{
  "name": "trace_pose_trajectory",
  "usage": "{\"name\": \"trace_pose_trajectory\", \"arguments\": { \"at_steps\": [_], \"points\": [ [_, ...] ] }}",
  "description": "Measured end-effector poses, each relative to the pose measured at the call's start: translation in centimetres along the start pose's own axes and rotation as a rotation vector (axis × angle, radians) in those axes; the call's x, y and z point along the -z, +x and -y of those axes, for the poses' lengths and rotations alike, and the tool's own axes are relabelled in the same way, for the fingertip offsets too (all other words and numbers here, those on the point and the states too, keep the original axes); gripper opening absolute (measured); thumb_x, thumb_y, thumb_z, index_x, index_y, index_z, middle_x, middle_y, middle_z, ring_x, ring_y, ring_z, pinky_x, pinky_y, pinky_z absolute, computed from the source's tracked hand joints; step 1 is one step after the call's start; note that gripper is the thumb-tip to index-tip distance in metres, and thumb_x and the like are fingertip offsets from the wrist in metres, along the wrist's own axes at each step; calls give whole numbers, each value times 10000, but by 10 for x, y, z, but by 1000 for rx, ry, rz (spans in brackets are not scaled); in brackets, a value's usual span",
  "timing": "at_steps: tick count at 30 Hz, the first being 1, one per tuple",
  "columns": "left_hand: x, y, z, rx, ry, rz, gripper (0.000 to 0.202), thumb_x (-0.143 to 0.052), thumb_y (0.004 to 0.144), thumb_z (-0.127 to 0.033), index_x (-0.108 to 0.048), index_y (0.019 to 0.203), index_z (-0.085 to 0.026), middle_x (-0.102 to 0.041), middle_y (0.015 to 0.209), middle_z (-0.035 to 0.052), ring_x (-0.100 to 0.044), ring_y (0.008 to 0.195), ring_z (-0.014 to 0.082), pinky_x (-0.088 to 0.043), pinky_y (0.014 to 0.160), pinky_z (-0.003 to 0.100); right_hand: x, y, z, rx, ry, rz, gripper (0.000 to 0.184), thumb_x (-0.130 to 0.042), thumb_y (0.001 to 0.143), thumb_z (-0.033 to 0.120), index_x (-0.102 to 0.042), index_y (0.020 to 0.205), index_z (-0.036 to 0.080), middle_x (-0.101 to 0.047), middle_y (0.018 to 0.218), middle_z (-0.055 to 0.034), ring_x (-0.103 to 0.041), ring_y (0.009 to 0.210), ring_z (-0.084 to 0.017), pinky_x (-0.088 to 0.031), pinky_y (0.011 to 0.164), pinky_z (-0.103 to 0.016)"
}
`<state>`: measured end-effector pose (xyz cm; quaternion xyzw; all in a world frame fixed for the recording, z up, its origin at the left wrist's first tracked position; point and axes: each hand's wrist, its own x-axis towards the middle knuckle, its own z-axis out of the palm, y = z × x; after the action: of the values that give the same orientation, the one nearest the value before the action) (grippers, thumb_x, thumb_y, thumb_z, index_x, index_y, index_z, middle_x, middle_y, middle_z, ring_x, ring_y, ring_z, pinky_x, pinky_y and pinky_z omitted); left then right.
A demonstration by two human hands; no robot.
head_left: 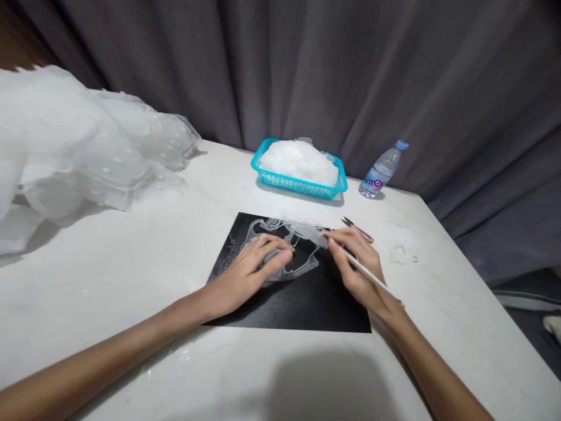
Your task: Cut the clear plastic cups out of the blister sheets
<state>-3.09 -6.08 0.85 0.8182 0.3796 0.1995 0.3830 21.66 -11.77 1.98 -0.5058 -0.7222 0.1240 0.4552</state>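
Observation:
My left hand lies with its fingers stretched out over a translucent, cut-out piece, pressing on or resting against it. That piece has looped, curving edges and lies on a black mat. In my right hand is a thin white stick, pen-like, slanting back over the wrist. A wispy white scrap shows at the right fingertips; whether the fingers pinch it I cannot tell. Just beyond this hand lie small thread snips with pinkish handles and dark blades.
A turquoise basket heaped with white material stands at the back. Right of it is a water bottle. Sheer white fabric piles up on the left. White scraps lie at right; a dark curtain hangs behind.

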Motion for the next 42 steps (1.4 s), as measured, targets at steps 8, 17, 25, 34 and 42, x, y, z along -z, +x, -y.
{"name": "trace_pose_trajectory", "arguments": {
  "at_steps": [8,17,25,34,42],
  "points": [
    [1,6,-1,87,-257,-56,448,-522,1014,-597,-749,1103,-222,-678,1267,60,-586,1254,274,-399,1169,437,5,-11,17,-11,199,198,276,-523,1060,248,-755,1204,289,-635,1102,-55,-619,1062,-209,-502,971,-384],
    [-3,2,6,34,-133,-101,455,-610,979,-583,-734,1250,-239,-714,1313,61,-586,1273,295,-397,1132,427,-28,-1,-6,-69,135,165,298,-416,1097,274,-683,1224,234,-673,1206,-94,-596,1169,-241,-449,1028,-432],
    [-6,-1,7,-148,20,-133,299,-598,1031,-491,-763,1123,-259,-758,1120,28,-620,1120,231,-475,1014,353,-30,7,4,-270,273,251,169,-676,982,345,-744,893,219,-687,831,-5,-562,841,-196,-416,828,-343],
    [-20,-29,-14,-653,240,26,332,-463,1057,-165,-753,1203,-233,-786,1214,100,-734,1156,251,-562,986,342,-42,3,-7,-181,-188,102,190,-514,1042,265,-633,901,218,-701,944,-73,-585,913,-260,-431,856,-394],
    [-8,-15,-22,105,-701,76,254,-635,1019,-430,-699,1064,-189,-810,996,60,-792,948,234,-630,853,311,-21,6,-40,-231,-284,88,139,-556,983,220,-688,940,222,-741,977,-67,-621,954,-288,-442,851,-408]
  ]
}}
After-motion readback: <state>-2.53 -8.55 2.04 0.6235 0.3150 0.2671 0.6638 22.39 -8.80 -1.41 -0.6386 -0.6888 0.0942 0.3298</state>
